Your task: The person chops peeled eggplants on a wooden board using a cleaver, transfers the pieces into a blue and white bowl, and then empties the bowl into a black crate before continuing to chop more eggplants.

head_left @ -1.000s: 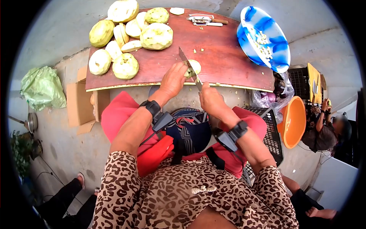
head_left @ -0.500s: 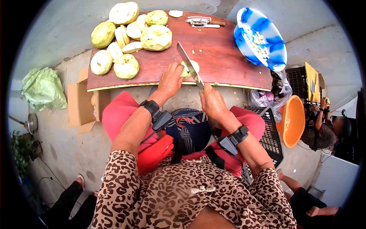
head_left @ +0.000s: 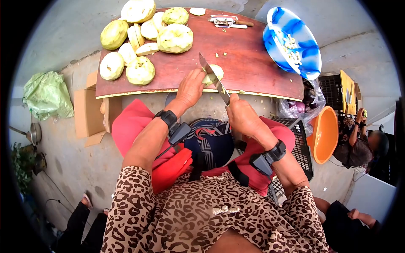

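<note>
My right hand [head_left: 244,116] is closed round the handle of a large knife [head_left: 215,78], whose blade slants up to the left over a pale green peeled piece [head_left: 216,72]. My left hand [head_left: 190,87] holds that piece from its left side, at the front edge of the red-brown table [head_left: 236,80]. The blade hides part of the piece. A few small cubes lie just behind it. Several peeled gourds [head_left: 175,39] and cut pieces are grouped at the table's back left.
A blue and white basin [head_left: 274,42] with small cubes stands at the table's right end, and peelers [head_left: 223,21] lie at the back. Right of my legs are a black crate [head_left: 301,147] and an orange basin [head_left: 325,135]. Another person [head_left: 358,147] sits at far right.
My right hand and the knife have shifted slightly right and down, with the wrist turned. The blade still lies across the piece. The whole view has moved a little.
</note>
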### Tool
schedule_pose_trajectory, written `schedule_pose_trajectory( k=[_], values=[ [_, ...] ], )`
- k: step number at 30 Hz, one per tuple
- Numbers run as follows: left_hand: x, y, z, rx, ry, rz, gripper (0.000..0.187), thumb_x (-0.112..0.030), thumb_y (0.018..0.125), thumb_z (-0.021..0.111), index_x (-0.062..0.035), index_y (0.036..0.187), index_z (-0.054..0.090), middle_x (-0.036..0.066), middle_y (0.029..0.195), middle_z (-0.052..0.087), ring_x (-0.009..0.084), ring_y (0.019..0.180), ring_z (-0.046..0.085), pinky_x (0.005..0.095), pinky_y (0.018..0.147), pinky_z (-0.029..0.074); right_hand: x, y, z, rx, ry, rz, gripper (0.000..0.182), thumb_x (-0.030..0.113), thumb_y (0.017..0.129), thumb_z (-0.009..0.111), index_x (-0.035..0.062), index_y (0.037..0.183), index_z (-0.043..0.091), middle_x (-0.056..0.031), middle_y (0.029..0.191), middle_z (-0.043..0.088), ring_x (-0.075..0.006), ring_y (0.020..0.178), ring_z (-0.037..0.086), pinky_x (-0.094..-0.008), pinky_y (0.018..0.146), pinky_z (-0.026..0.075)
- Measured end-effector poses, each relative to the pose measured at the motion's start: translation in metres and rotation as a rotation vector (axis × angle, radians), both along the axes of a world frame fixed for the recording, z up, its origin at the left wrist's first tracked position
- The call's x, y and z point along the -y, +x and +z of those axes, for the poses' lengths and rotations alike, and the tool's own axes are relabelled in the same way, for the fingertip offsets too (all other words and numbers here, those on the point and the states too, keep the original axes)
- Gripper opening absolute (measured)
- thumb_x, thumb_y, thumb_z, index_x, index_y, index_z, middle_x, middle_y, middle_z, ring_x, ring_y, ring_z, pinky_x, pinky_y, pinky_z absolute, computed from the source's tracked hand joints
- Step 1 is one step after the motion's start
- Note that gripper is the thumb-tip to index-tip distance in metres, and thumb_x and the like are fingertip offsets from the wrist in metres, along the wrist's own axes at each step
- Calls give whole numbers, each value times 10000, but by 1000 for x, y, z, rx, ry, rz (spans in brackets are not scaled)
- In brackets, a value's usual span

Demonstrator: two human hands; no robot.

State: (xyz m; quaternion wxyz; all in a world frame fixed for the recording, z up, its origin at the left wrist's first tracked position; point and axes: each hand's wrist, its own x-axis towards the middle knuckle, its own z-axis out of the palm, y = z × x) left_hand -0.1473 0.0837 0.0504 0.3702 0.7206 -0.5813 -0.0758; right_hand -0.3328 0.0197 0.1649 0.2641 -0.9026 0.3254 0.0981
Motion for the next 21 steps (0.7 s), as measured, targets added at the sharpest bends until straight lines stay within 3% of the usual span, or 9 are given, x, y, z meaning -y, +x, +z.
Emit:
schedule_pose_trajectory(
  k=[3, 8, 11, 21],
  values=[
    [-1, 1, -1, -14, -13, -8, 416, 8, 735, 648, -34, 1133, 536, 134, 1092, 533, 354, 1037, 521, 426, 854, 460, 5, 7, -6, 11, 37, 9, 160, 15, 823, 525, -60, 925, 425, -310, 801, 620, -480, 780, 622, -528, 673, 501],
    [-1, 0, 0, -35, -1, -8, 429, 8, 746, 646, -28, 1158, 533, 136, 1141, 536, 354, 1071, 519, 418, 880, 461, 3, 10, -76, 159, -89, -35, 239, 99, 883, 554, -58, 958, 390, -316, 691, 584, -507, 695, 582, -555, 622, 464],
    [-3, 0, -4, -35, -9, -9, 420, 3, 754, 647, -25, 1157, 534, 141, 1151, 534, 355, 1075, 520, 419, 887, 460, 2, 3, -86, 213, -68, -62, 258, 119, 887, 558, -46, 980, 383, -316, 725, 594, -507, 717, 582, -559, 642, 466],
    [-8, -7, -4, -79, 34, 108, 436, -33, 759, 679, -28, 1159, 505, 153, 1146, 510, 372, 1068, 509, 430, 873, 456, -7, -6, -46, 251, -115, -48, 244, 109, 867, 582, -22, 938, 390, -298, 738, 591, -507, 724, 572, -554, 643, 454]
  ],
)
